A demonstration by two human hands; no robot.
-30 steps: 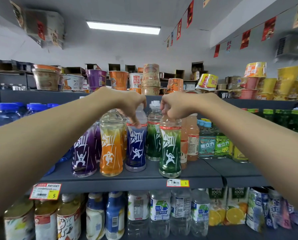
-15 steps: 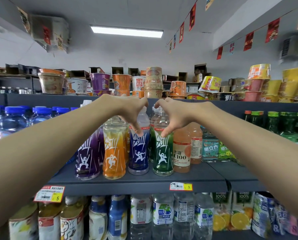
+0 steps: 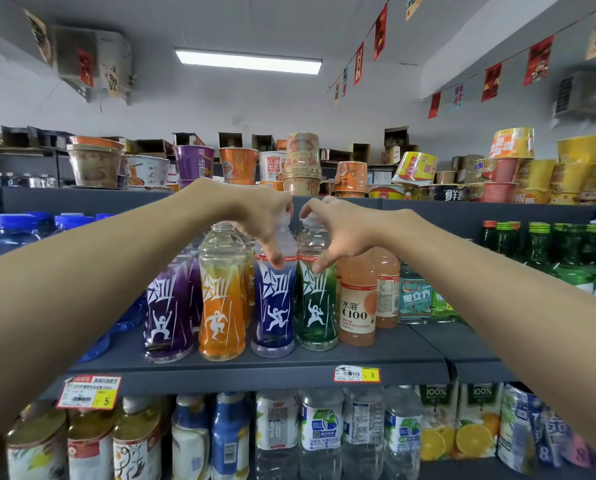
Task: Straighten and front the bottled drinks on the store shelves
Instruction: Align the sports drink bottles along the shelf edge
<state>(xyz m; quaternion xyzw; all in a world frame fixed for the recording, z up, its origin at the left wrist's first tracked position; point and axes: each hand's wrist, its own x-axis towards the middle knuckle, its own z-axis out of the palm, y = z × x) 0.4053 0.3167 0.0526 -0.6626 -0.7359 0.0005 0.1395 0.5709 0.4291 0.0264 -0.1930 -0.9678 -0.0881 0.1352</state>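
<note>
A row of sport-drink bottles stands at the front of the grey middle shelf [image 3: 255,370]: purple [image 3: 166,313], orange [image 3: 221,306], blue [image 3: 274,310] and green [image 3: 316,306]. My left hand [image 3: 260,221] is wrapped around the neck of the blue bottle, thumb on its label. My right hand [image 3: 338,230] grips the neck of the green bottle the same way. Both bottles stand upright, side by side, labels facing me. A pink C100 bottle [image 3: 357,303] stands just right of the green one.
Blue-capped water bottles [image 3: 16,233] fill the shelf's left end, green glass bottles [image 3: 566,251] the right section. Instant noodle cups [image 3: 237,164] line the top shelf. Water bottles, juice cartons and jars sit on the shelf below. Price tags [image 3: 357,374] hang on the shelf edge.
The green bottle has been moved back from the shelf edge and left, into line next to the blue bottle. My right hand shifted left with it; my left hand stayed on the blue bottle.
</note>
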